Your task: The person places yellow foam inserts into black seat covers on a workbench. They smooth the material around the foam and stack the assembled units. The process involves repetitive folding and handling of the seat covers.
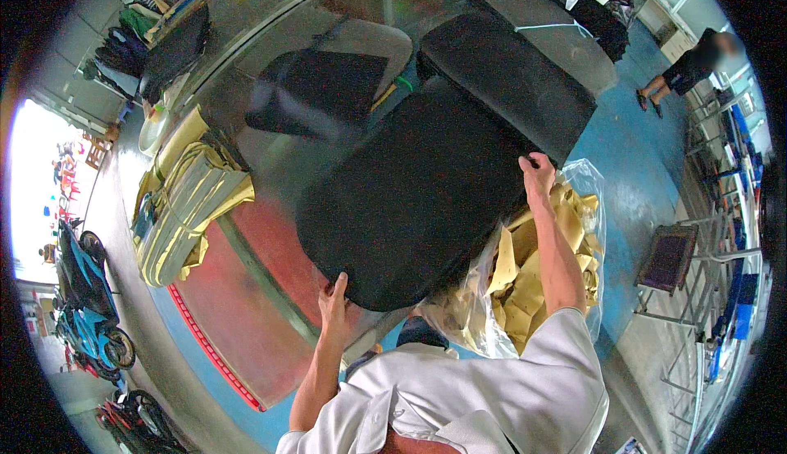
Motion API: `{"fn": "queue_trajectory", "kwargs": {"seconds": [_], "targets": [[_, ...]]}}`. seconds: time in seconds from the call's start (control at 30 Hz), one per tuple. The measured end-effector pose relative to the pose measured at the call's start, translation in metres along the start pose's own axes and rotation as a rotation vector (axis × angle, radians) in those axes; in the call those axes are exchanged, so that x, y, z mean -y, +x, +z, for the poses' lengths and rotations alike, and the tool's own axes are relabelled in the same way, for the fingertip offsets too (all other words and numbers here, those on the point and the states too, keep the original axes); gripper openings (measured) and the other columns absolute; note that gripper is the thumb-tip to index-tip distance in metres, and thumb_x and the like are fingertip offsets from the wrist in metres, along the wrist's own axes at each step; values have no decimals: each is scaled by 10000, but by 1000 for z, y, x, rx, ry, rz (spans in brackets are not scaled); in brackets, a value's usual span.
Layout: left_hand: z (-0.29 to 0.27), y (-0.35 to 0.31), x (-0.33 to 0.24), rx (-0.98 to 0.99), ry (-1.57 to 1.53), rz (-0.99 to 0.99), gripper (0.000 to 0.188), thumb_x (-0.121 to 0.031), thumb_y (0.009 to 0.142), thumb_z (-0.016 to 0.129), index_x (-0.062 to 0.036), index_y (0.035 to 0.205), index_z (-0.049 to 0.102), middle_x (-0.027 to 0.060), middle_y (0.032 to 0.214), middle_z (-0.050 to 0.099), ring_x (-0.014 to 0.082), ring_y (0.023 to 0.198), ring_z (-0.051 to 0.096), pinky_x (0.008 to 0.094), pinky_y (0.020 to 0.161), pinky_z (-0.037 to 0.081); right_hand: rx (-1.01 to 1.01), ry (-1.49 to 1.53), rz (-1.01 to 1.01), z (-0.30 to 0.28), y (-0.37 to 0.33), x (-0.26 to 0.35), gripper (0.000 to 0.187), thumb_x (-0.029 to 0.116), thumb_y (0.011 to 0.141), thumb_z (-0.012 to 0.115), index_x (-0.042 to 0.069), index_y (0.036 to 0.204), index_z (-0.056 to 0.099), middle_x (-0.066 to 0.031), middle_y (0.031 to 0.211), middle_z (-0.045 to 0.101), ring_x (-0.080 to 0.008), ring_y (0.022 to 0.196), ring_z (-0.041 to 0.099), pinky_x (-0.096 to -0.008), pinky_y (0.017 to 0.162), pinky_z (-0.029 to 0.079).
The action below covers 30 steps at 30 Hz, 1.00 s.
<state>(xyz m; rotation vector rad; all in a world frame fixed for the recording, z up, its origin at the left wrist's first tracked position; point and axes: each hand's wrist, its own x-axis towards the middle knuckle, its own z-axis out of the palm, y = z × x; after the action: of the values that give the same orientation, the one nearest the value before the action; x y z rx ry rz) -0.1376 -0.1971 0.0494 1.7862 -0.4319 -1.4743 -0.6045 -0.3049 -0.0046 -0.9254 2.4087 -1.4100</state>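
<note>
A large black sheet (410, 183) with a matte surface spreads in front of me, its near end curving down over the table's edge. At its near left edge is my left hand (333, 300), thumb upward on the border and the other fingers partly hidden. On the far right border my right hand (538, 177) is closed, pinching the sheet's edge between thumb and fingers. Behind it lies a stack of dark sheets (508, 69). Another black piece (320, 89) rests farther left, beside a yellow-handled tool (385, 93) with a green band.
A clear plastic bag (590, 183) of yellowish scraps stands by my right forearm. Bundled yellow-grey sheets (184, 208) sit on the left of the reddish tabletop (238, 323). Motorbikes (90, 290) are parked far left. A person (693, 65) stands at far right, near metal racks (730, 233).
</note>
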Motion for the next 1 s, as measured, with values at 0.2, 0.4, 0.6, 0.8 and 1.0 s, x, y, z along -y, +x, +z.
{"fn": "queue_trajectory", "kwargs": {"seconds": [0.2, 0.4, 0.6, 0.8, 1.0], "targets": [[-8, 14, 13, -7, -128, -9, 515, -405, 773, 722, -9, 1075, 589, 47, 905, 613, 148, 728, 549, 312, 645, 440, 151, 36, 393, -9, -31, 21, 939, 427, 636, 830, -39, 1323, 393, -196, 1408, 361, -308, 1282, 356, -394, 1040, 324], [-4, 18, 0, 54, -147, -99, 572, -440, 741, 739, -5, 1085, 600, 63, 977, 624, 161, 801, 555, 309, 703, 422, 385, 463, 505, -1, -17, -4, 915, 358, 666, 835, -26, 1358, 377, -143, 1334, 471, -282, 1208, 459, -390, 1009, 398], [-6, 38, 11, 29, -170, -171, 599, -427, 741, 741, 36, 1093, 596, 109, 1086, 629, 209, 936, 579, 344, 769, 419, 361, 440, 569, 2, -22, 10, 734, 333, 694, 804, -25, 1260, 504, -138, 1257, 536, -253, 1127, 524, -392, 970, 432], [1, 47, 24, 5, -275, -44, 603, -350, 748, 747, 68, 1142, 566, 137, 1120, 620, 243, 951, 597, 338, 800, 438, 576, 422, 584, 13, 2, -31, 838, 439, 721, 743, 77, 1398, 406, -94, 1521, 257, -261, 1399, 196, -443, 1132, 96], [-3, 56, 15, 71, -193, -134, 541, -331, 742, 748, 51, 1094, 598, 127, 1036, 638, 229, 861, 604, 331, 727, 447, 329, 410, 567, 15, 22, -61, 578, 237, 714, 775, -19, 1193, 576, -131, 1189, 582, -249, 1002, 588, -347, 918, 463]]}}
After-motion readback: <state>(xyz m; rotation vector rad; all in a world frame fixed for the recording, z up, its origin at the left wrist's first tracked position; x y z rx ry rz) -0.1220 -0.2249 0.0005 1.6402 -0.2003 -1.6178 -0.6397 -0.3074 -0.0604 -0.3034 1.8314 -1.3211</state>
